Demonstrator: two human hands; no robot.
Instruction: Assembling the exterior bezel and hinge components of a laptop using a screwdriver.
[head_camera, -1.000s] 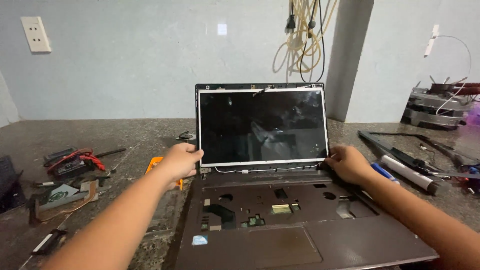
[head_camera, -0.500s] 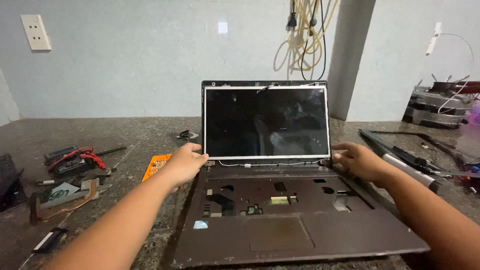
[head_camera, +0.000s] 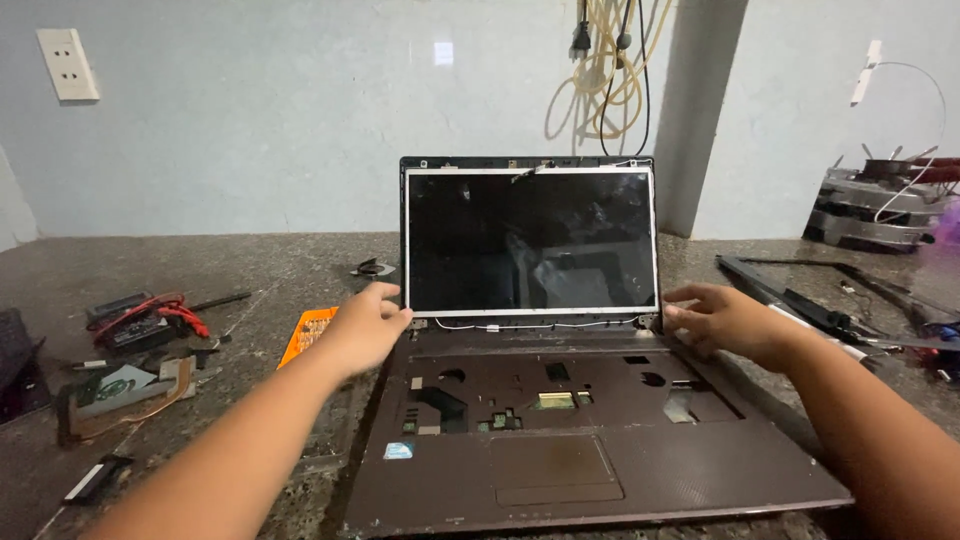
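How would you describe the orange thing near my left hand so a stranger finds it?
Start at the open laptop mid-counter. Just left of its base, behind the left hand, lies a flat orange tray. It is the only orange thing there.

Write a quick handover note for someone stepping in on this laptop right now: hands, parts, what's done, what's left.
Left hand: fingers at the lower left corner of the bare black screen panel, by the hinge.
Right hand: at the panel's lower right corner, by the other hinge.
Brown laptop base: flat on the grey stone counter, lid upright.
Done: screen bezel and keyboard are off; board parts show through the openings.
Left: panel still sits in the lid, thin white cable still along its lower edge.
Nearby: orange flat tool left of the base.
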